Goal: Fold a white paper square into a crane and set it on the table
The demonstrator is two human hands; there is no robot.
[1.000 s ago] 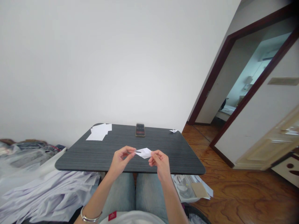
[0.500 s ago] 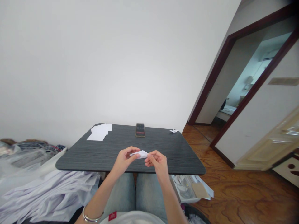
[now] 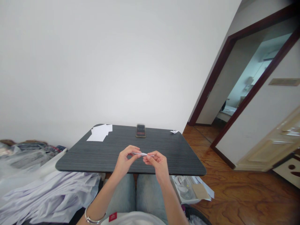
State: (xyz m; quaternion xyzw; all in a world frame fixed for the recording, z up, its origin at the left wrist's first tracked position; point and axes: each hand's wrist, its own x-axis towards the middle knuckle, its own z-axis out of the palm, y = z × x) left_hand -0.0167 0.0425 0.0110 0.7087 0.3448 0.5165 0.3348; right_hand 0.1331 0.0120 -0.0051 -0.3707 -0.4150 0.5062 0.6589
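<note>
A small folded piece of white paper [image 3: 143, 154] is held above the near part of the dark table [image 3: 98, 159], seen nearly edge-on as a thin strip. My left hand [image 3: 126, 157] pinches its left end between thumb and fingers. On the other end, my right hand [image 3: 157, 161] is closed, with thumb and forefinger gripping the paper and a thin tip showing past them. The fingers hide parts of the folds.
White paper sheets [image 3: 99, 132] lie at the table's back left. A phone [image 3: 141, 130] stands at the back middle, and a folded paper crane [image 3: 174, 132] sits at the back right corner. A white bin [image 3: 187, 190] with papers is below the right edge.
The folded paper has been tilted, from showing a broad pointed face to showing a thin edge. Both hands have shifted slightly and keep hold of it.
</note>
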